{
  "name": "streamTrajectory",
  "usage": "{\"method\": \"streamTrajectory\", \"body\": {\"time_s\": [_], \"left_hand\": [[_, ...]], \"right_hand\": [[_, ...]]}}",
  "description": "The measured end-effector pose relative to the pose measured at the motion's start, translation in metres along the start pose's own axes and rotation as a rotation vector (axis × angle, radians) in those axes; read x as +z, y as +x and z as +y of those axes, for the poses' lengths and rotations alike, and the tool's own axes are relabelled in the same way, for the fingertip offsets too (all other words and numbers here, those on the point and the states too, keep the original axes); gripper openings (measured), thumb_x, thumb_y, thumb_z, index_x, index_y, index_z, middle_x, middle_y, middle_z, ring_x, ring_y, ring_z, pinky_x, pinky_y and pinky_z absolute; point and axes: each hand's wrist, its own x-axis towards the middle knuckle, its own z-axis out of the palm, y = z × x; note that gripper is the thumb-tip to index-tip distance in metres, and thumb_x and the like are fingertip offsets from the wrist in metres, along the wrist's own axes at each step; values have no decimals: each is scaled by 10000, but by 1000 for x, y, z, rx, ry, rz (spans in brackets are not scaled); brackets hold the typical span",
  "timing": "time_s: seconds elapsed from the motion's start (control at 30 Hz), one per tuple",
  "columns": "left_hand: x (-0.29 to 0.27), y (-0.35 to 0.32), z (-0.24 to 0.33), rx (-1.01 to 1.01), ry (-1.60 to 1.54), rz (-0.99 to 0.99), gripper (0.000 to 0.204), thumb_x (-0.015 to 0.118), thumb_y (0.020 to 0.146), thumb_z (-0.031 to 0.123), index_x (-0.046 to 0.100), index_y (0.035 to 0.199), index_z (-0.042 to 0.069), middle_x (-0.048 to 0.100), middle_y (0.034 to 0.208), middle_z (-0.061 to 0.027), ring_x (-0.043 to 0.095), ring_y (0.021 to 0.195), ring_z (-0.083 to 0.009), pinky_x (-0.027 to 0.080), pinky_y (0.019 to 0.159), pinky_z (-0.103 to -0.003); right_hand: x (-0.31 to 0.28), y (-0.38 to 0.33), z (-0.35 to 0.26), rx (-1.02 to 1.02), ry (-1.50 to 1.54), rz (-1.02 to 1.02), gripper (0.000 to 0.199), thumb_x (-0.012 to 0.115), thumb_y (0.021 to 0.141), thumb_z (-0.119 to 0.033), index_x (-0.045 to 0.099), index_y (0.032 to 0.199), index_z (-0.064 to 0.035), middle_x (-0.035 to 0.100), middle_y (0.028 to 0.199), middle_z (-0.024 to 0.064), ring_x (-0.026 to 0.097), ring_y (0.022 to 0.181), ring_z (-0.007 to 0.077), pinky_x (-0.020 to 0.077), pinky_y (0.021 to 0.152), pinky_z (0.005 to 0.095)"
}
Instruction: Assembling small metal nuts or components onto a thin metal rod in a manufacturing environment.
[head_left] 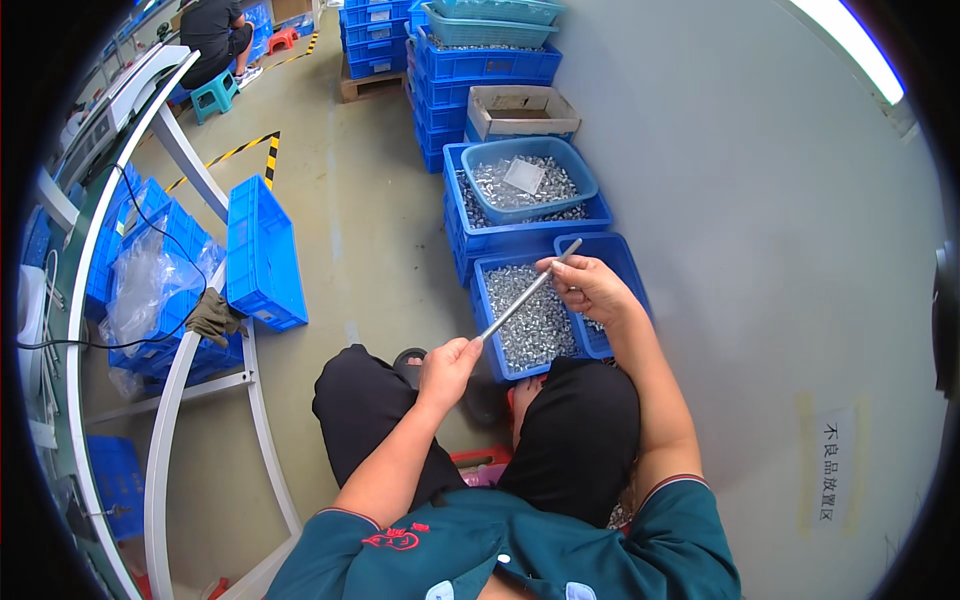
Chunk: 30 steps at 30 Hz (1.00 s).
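Observation:
A thin silvery metal rod point(522, 298) runs slantwise between my hands, its far end pointing up and to the right. My left hand point(449, 372) is closed round its lower end. Near the upper end, my right hand point(590, 284) pinches it between thumb and fingers. Below the rod, in front of my knees, stands a blue bin point(487, 330) filled with small shiny metal parts point(530, 335). Another blue bin point(632, 275) with some of the same parts is beside it, partly hidden by my right hand and forearm.
Beyond, a light-blue basin point(585, 180) of metal parts rests on a larger blue crate point(470, 240). Stacked blue crates point(440, 95) and an open carton point(525, 128) stand along the wall. At left are a metal-framed bench point(170, 400) and an upended blue crate point(262, 255). A person point(208, 35) sits far left.

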Motion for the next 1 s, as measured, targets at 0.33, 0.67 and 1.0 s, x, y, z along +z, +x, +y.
{"method": "streamTrajectory", "body": {"time_s": [0.33, 0.67, 1.0], "left_hand": [[6, 6, -13, -56, -290, -62, 396, 527, 900, 314, 473, 602, 58, 383, 534, 60, 328, 503, -39, 277, 456, -237], [8, 8, -16, -56, -304, -59, 388, 530, 896, 300, 479, 599, 54, 384, 525, 58, 326, 501, -41, 275, 458, -233], [3, 2, -5, -38, -163, -37, 398, 533, 889, 312, 470, 610, 36, 375, 511, 39, 333, 502, -54, 285, 463, -265]], "right_hand": [[-37, 18, 15, 80, 889, 134, 182, 476, 900, -192, 503, 850, -19, 530, 775, 102, 483, 560, 130, 353, 361, 178], [-49, 26, 23, 260, 665, 225, 186, 438, 913, -179, 508, 954, -12, 527, 786, 80, 451, 548, 93, 305, 352, 148], [-50, 15, 23, 18, 627, 26, 187, 482, 910, -191, 520, 1023, -47, 508, 745, 44, 369, 488, 51, 239, 342, 152]]}}
